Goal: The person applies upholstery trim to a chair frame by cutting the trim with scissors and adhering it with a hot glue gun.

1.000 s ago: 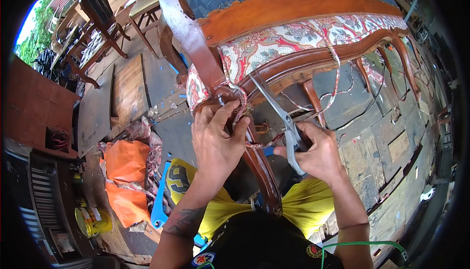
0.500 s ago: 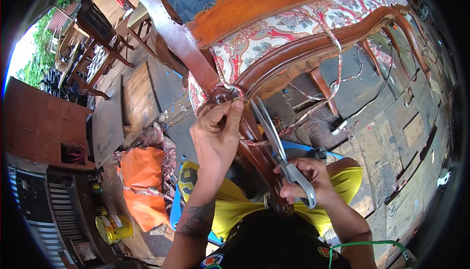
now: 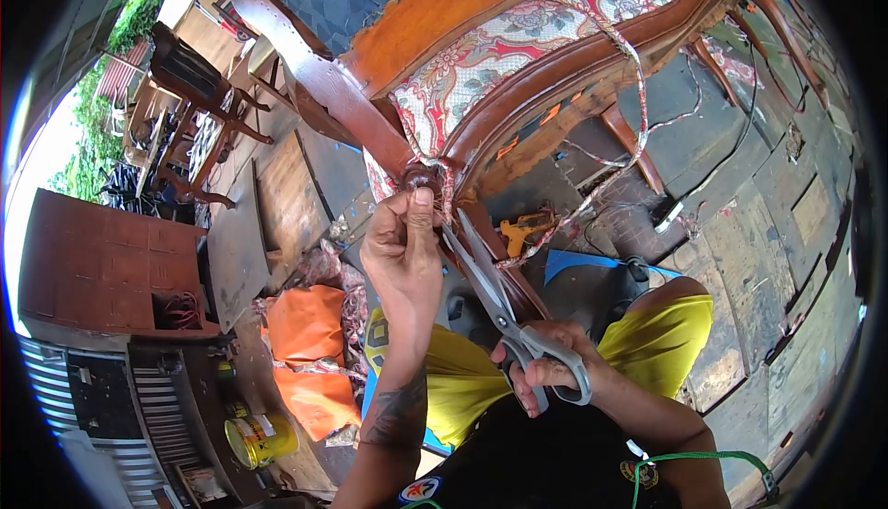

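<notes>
My left hand (image 3: 402,254) is closed in a pinch at the front corner of a carved wooden sofa (image 3: 518,130) with floral fabric. Whatever lies between thumb and fingertips is too small to make out. A red-and-white fabric-covered cord (image 3: 449,185) hangs right beside the thumb. Grey-handled scissors (image 3: 490,291) are in my right hand (image 3: 564,361), its fingers through the handles. The blades are parted and point up, their tips close to the cord's lower end. More of this cord (image 3: 640,93) loops over the seat front and trails down to the floor.
A yellow-orange gun-shaped tool (image 3: 527,229) is under the sofa front. Orange material (image 3: 310,324) lies on patterned cloth at left, near a yellow bucket (image 3: 259,440). A reddish-brown cabinet (image 3: 111,259) and a dark wooden chair (image 3: 190,69) stand further left. A black cable crosses the plank floor (image 3: 740,278).
The scissors have shifted left, bringing their blade tips beside the cord under my left hand. My left hand stays pinched at the corner. The view has shifted, and the gun-shaped tool now shows.
</notes>
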The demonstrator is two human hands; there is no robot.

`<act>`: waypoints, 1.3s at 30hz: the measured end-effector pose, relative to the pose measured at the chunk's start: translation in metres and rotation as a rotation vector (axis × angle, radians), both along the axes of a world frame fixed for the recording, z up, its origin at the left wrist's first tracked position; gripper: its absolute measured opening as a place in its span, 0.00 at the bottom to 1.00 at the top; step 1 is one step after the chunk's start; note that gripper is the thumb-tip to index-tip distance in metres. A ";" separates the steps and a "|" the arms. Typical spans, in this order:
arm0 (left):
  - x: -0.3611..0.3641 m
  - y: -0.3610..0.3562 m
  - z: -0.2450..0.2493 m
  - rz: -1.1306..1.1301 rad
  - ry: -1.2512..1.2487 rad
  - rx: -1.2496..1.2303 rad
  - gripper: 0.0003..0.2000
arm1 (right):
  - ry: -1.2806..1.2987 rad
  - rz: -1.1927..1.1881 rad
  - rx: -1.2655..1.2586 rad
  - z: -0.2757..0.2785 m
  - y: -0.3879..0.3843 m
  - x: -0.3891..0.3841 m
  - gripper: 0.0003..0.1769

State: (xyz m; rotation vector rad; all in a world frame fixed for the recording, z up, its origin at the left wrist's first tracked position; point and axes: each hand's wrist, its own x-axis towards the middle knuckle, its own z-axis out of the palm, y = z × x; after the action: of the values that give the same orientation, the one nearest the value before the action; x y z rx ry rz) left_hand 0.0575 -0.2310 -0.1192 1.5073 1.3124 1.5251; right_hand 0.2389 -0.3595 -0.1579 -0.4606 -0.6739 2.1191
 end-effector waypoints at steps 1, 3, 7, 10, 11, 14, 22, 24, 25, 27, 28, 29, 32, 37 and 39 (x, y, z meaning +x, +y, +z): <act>0.000 0.000 -0.001 0.010 -0.004 0.007 0.10 | 0.003 0.000 -0.002 0.002 0.000 0.000 0.26; -0.001 -0.001 -0.002 0.018 -0.006 0.014 0.10 | -0.032 0.001 0.021 0.005 0.002 0.000 0.23; 0.000 -0.004 -0.001 0.094 0.085 0.002 0.09 | -0.032 -0.020 0.022 0.012 0.008 -0.005 0.19; 0.000 -0.003 -0.007 0.126 0.120 0.047 0.09 | -0.037 -0.029 0.003 0.015 0.014 -0.010 0.17; 0.000 -0.002 -0.009 0.127 0.129 0.106 0.08 | -0.061 -0.033 0.004 0.016 0.017 -0.013 0.23; 0.004 -0.004 -0.007 0.100 0.026 0.076 0.09 | -0.118 -0.040 0.006 0.024 0.026 -0.018 0.28; 0.003 -0.006 -0.007 0.109 0.081 0.038 0.12 | -0.246 -0.081 -0.051 0.028 0.037 -0.028 0.22; 0.003 -0.005 -0.005 0.121 0.082 0.027 0.12 | -0.253 -0.094 0.006 0.025 0.036 -0.030 0.23; 0.002 -0.005 -0.004 0.113 0.081 0.021 0.12 | -0.254 -0.094 0.007 0.024 0.036 -0.031 0.23; 0.001 -0.005 -0.003 0.109 0.080 0.014 0.13 | -0.255 -0.106 -0.024 0.024 0.036 -0.031 0.22; 0.001 -0.005 -0.003 0.107 0.077 0.010 0.13 | -0.255 -0.105 -0.023 0.024 0.036 -0.031 0.22; 0.001 -0.006 -0.003 0.105 0.075 0.006 0.13 | -0.187 -0.107 -0.066 0.024 0.036 -0.030 0.19; -0.002 -0.003 -0.007 0.099 0.087 0.015 0.13 | -0.145 -0.101 -0.095 0.026 0.041 -0.027 0.18; -0.002 -0.004 -0.008 0.075 0.060 0.010 0.13 | -0.303 -0.065 -0.014 0.022 0.042 -0.025 0.26; -0.003 -0.004 -0.008 0.068 0.049 0.002 0.12 | -0.303 -0.033 0.008 0.020 0.044 -0.024 0.28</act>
State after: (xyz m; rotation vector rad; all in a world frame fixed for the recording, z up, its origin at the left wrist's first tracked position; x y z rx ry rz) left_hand 0.0547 -0.2346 -0.1275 1.5246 1.4039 1.5411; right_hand 0.2146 -0.3160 -0.1379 -0.7927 -0.8383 2.0332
